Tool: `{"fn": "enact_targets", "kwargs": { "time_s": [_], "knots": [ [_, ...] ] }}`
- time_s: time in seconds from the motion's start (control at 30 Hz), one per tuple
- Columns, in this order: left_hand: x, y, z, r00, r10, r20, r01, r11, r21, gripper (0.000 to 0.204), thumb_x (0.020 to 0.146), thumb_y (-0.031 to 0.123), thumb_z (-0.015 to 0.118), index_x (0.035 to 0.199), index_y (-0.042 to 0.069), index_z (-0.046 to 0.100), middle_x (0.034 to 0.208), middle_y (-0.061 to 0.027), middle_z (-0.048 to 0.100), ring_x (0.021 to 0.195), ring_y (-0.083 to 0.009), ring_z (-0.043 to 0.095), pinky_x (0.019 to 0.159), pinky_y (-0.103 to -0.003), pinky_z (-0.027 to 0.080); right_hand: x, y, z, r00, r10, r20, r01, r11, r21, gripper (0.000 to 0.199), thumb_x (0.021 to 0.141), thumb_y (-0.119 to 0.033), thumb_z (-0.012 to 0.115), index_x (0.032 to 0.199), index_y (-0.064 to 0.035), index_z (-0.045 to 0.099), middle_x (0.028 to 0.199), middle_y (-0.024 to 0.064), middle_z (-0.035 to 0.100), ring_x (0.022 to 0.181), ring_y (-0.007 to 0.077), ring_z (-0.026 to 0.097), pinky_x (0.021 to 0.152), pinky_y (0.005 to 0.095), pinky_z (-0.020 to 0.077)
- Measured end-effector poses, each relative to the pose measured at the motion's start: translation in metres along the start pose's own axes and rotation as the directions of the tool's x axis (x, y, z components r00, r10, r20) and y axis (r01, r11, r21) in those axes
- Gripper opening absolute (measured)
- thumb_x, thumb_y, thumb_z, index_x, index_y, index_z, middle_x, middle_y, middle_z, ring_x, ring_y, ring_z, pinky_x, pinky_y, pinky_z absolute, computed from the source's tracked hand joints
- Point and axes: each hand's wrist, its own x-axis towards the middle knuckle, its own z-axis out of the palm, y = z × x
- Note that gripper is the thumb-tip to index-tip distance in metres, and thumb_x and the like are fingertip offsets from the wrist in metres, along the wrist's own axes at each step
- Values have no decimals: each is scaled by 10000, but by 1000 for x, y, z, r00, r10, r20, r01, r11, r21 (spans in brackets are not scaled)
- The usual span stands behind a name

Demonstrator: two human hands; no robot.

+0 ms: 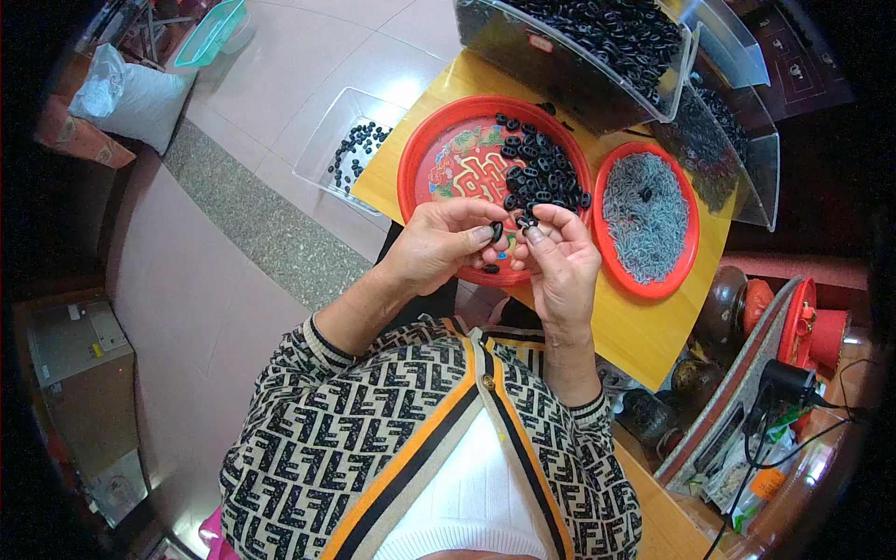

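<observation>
The left hand (439,245) is nearly closed at the fingertips: thumb and index finger pinch a small, glossy black oval piece (496,231), plastic by its look, and hold it over the near side of a round red tray with a patterned floor (408,159). Just beside it, the right hand (565,266) has thumb and fingertips drawn together on a small dark piece (528,223) that shows a pale glint; whether a second, finer part sits in that grip cannot be told. The two pieces are apart, with a narrow gap between the hands.

Good handling here seems to depend on a light tip pinch, since smooth, rounded pieces like these may slip or turn under hard pressure. Both hands do well to stay low over the tray, so that anything dropped lands inside its rim. The wrists are best kept steady and the thumbs clear of each piece's face, leaving it in sight.

Beyond the right hand's fingertips lies a heap of loose black oval pieces (546,163); the knuckles should not brush it. To that hand's right, an oval red tray (693,245) of slender grey pieces (644,238) is within easy reach.
</observation>
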Motion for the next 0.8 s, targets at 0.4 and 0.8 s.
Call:
{"fn": "enact_targets", "kwargs": {
  "time_s": [0.4, 0.8],
  "knots": [
    [-7, 4, -12, 992, 123, 10, -123, 991, 55, 276, 764, 12, 602, 1030, 3, 532, 857, -51, 590, 747, -111, 576, 675, -222, 484, -4, 3, 12, 999, -34, 5, 34, 952, -304, 126, 800, -6, 546, 923, 6, 570, 765, 16, 576, 615, 49, 529, 552, 167, 437],
    [-10, 2, -13, 976, 204, 74, -211, 972, 103, 256, 763, -44, 576, 1015, -23, 539, 909, -68, 593, 829, -121, 579, 756, -245, 481, -6, 7, 16, 999, -30, 24, 37, 905, -424, 124, 794, -9, 554, 915, 7, 570, 737, -11, 562, 613, 35, 506, 549, 162, 412]
  ]
}}
